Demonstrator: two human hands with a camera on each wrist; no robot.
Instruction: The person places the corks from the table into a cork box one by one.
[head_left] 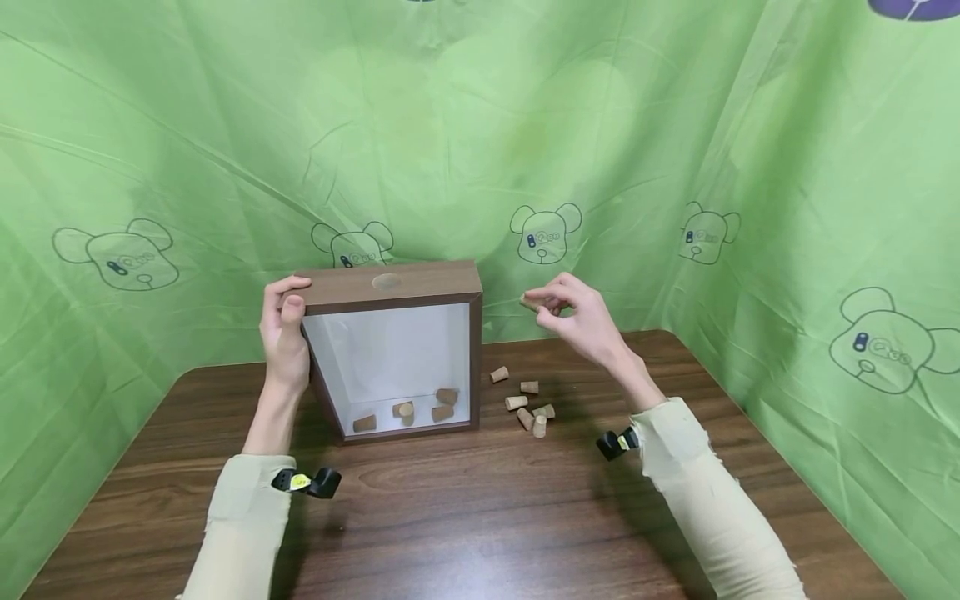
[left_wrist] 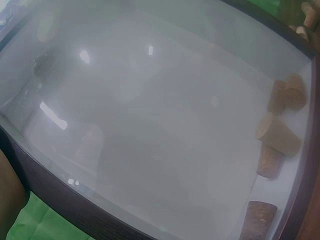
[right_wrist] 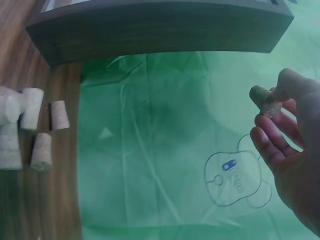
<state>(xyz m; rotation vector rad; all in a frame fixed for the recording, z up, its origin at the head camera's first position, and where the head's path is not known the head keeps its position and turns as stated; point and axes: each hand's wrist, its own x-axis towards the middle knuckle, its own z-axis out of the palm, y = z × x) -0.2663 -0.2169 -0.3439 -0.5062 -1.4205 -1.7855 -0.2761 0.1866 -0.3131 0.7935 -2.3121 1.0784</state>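
A brown wooden shadow box [head_left: 442,279] with a clear front stands upright on the table. Its top edge has a round hole [head_left: 387,282], and several corks [head_left: 364,423] lie inside along the bottom. My left hand [head_left: 287,342] grips the box's upper left corner, thumb on the front edge. In the head view my right hand [head_left: 583,321] is raised to the right of the box, apart from it. Between thumb and fingers it pinches a tapered cork [right_wrist: 265,102], seen well in the right wrist view. The left wrist view looks through the clear front at the corks inside.
Several loose corks [head_left: 516,402] lie on the wooden table [head_left: 450,508], just right of the box. A green curtain [head_left: 450,150] with printed bear heads hangs behind and along both sides of the table.
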